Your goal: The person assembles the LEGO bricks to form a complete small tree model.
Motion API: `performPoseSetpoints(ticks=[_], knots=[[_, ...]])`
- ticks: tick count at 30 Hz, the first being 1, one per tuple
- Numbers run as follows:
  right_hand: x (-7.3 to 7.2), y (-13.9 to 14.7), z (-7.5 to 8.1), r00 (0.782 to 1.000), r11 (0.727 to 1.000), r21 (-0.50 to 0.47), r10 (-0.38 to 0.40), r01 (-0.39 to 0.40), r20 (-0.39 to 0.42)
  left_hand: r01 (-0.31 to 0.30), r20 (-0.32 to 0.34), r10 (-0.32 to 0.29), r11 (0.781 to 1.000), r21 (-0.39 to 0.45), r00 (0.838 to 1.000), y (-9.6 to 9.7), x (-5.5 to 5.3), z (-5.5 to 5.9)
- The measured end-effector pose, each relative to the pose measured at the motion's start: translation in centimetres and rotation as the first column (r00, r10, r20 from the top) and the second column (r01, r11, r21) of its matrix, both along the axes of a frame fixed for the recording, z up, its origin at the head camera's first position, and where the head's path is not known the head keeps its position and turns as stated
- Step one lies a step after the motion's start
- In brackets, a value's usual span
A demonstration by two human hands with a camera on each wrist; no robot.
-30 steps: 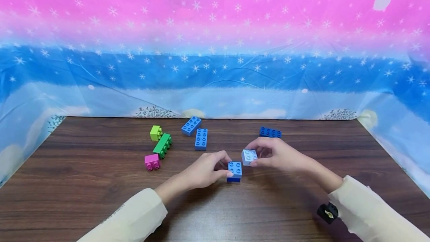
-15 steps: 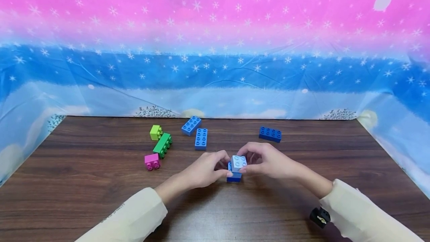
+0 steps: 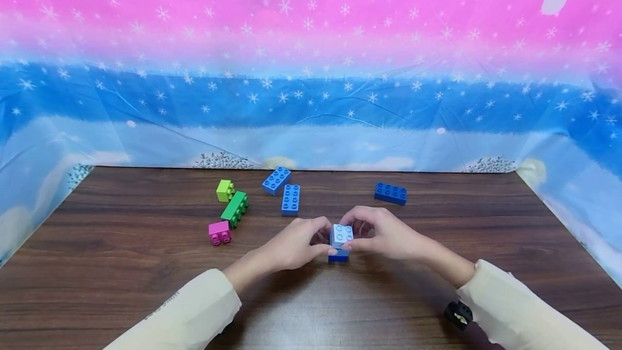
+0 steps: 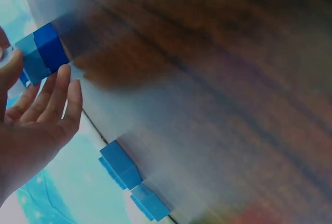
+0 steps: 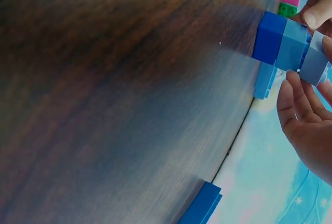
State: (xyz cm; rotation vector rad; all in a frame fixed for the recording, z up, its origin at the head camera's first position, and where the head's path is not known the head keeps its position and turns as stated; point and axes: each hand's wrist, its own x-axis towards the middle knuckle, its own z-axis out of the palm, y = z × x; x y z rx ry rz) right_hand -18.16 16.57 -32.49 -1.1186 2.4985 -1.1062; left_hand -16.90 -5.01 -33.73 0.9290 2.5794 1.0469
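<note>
Two square toy bricks stand stacked on the table in the head view: a dark blue brick (image 3: 338, 256) below and a mid-blue brick (image 5: 292, 46) on it. My left hand (image 3: 296, 244) holds the stack between thumb and fingers from the left. With my right hand (image 3: 389, 234) I pinch a pale blue brick (image 3: 342, 235) over the top of the stack. In the right wrist view the pale brick sits slightly askew against the mid-blue brick's studs, with a narrow gap showing. The left wrist view shows the stack's side (image 4: 51, 47) beside my fingers.
Two blue eight-stud bricks (image 3: 290, 200) lie behind the left hand. A dark blue eight-stud brick (image 3: 391, 193) lies at the back right. Farther left are a lime brick (image 3: 225, 190), a green brick (image 3: 235, 209) and a pink brick (image 3: 220, 232). A patterned cloth (image 3: 311, 101) borders the table.
My right hand has moved left with the pale blue brick, from beside the stack to over its top. The left hand has kept its hold on the stack.
</note>
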Motion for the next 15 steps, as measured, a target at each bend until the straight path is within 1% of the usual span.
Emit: performPoseSetpoints(ticks=[2, 5, 9, 12, 15], knots=[[0.0, 0.0, -0.1, 1.0, 1.0, 0.0, 0.006, -0.006, -0.011, 0.015, 0.008, -0.015, 1.0, -0.002, 1.0, -0.1, 0.0, 0.2], [-0.1, 0.0, -0.1, 1.0, 1.0, 0.0, 0.013, -0.013, -0.025, 0.023, -0.003, -0.023, 1.0, 0.001, 1.0, -0.3, 0.0, 0.7], [-0.2, -0.1, -0.2, 0.999, 1.0, 0.003, 0.019, -0.019, -0.031, 0.004, -0.035, -0.003, 1.0, 0.03, 0.999, -0.5, 0.1, 1.5], [-0.2, -0.1, -0.2, 0.999, 1.0, 0.004, 0.019, -0.019, -0.031, -0.005, -0.034, 0.007, 0.999, 0.053, 0.999, -0.5, 0.2, 1.8], [-0.2, -0.1, -0.2, 0.999, 1.0, 0.001, 0.018, -0.018, -0.028, 0.003, -0.034, 0.0, 0.998, 0.069, 0.999, -0.4, 0.2, 1.9]])
